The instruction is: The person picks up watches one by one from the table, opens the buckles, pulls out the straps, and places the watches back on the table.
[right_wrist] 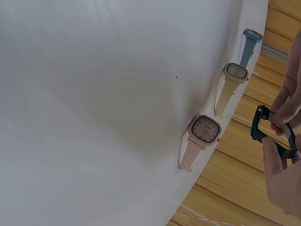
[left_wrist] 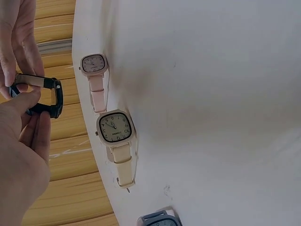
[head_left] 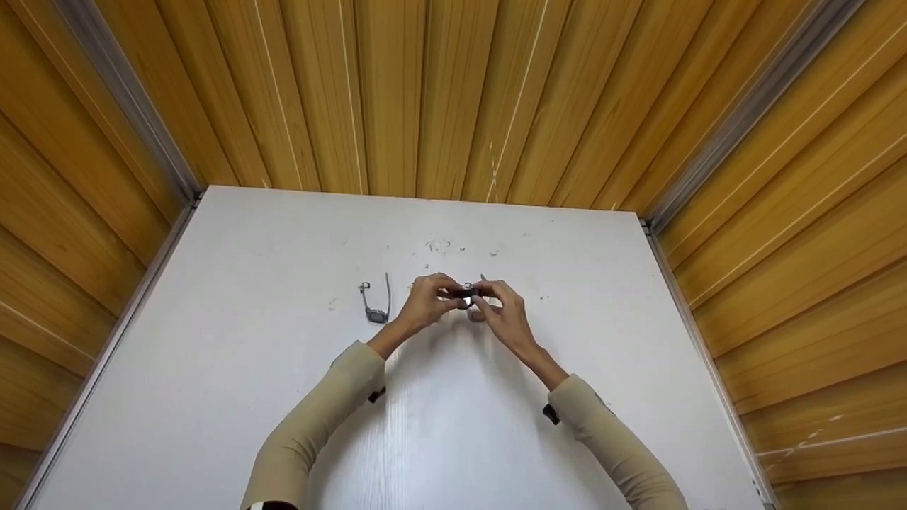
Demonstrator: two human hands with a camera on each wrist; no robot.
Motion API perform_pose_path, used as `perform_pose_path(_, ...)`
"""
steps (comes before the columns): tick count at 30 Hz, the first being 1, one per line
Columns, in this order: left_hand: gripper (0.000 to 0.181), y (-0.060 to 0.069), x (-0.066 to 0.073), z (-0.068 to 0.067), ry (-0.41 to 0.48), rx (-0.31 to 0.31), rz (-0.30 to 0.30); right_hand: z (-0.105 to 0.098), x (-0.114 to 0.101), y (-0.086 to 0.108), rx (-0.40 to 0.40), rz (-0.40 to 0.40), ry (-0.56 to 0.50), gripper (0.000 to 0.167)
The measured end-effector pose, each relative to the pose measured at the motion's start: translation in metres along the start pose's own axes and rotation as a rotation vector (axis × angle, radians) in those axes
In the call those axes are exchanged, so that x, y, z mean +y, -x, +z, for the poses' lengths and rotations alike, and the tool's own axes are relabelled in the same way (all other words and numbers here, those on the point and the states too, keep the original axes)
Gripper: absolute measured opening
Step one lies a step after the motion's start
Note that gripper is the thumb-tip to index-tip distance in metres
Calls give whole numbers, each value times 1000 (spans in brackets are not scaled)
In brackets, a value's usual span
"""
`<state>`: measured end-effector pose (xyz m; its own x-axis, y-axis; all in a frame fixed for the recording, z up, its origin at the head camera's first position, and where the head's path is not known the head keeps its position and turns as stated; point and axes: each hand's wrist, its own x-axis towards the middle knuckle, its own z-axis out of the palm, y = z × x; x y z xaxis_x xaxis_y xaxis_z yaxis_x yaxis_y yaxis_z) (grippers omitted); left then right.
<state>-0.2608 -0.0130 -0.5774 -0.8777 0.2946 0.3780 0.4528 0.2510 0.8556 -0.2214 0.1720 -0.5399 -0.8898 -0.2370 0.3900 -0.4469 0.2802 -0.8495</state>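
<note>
Both hands hold a dark watch (head_left: 465,291) between them, raised above the white table. In the left wrist view, the fingers and thumb of my left hand (left_wrist: 23,165) pinch the looped band of this dark watch (left_wrist: 58,99). From the other side my right hand (right_wrist: 284,181) grips it with thumb and fingers. Its dial cannot be made out. Below the hands on the table lie a pink watch (right_wrist: 205,130) and a cream watch (left_wrist: 115,127). A blue-grey watch (head_left: 376,316) lies left of the left hand, its strap ends spread apart.
The white table (head_left: 248,241) carries small dark marks or specks (head_left: 438,246) beyond the hands. Yellow wood-look panels (head_left: 453,99) stand behind it and at both sides, with grey metal posts (head_left: 134,92) at the corners.
</note>
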Motion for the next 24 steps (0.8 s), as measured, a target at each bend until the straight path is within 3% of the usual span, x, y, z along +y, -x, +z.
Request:
perform_pose_path(5, 13, 1, -2, 1, -41, 7, 13, -2, -1, -2, 35, 15, 0, 14)
perform_pose_path(10, 13, 3, -2, 2, -126, -14, 44, -6, -3, -4, 46, 4, 16, 19)
perform_pose_path(18, 14, 3, -1, 0, -128, 1, 88, -7, -3, -5, -36, -78, 30, 26)
perform_pose_path(24, 14, 3, -1, 0, -145, -1, 104, -4, -2, -2, -20, -79, 46, 21)
